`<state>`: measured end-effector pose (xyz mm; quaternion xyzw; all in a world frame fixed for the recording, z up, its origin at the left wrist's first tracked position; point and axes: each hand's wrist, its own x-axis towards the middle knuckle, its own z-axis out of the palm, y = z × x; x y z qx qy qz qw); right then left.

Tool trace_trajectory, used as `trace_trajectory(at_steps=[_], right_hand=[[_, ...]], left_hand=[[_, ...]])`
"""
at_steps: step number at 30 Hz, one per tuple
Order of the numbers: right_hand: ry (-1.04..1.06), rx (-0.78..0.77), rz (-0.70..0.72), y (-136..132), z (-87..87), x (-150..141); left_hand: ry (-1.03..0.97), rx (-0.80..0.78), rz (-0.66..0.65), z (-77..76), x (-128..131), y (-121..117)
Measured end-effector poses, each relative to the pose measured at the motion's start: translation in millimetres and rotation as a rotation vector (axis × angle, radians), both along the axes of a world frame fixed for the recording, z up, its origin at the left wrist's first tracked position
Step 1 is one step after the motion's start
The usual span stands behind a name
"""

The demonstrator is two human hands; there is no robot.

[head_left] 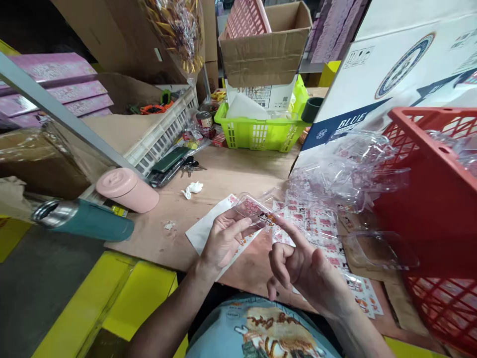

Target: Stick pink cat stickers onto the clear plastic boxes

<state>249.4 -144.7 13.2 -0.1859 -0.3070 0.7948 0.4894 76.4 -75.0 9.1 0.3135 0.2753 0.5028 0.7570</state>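
Place: workshop, of a packing-area sort. Evidence: wooden counter [242,169] carries printed sticker sheets [328,241] and a heap of clear plastic shells [328,181]; red basket [428,214] at right holds further clear plastic. Surroundings: white carton [402,64] lettered "BLUE", open cardboard box [261,59], stacked pink boxes [70,94]. Keys [191,167] and drinking bottle [100,223] indicate someone's regular station.

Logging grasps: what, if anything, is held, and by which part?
The left hand holds a clear plastic piece by its near edge; the right hand seems only to touch it.
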Motion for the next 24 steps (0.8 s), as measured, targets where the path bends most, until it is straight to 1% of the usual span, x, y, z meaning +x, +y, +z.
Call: trace_trajectory(at_steps=[8, 16, 24], right_hand=[[0.112, -0.076, -0.007, -3, -3.6, -6], [0.127, -0.104, -0.019, -1, -9.5, -6], [0.129, -0.126, -0.028, 4, -11.3, -7]], left_hand=[[-0.008, 0.004, 0.028, -2.0, 7, -3], [-0.018, -0.013, 0.040, -6.2, 7, 1], [-0.037, -0.013, 0.042, -5.9, 8, 1]])
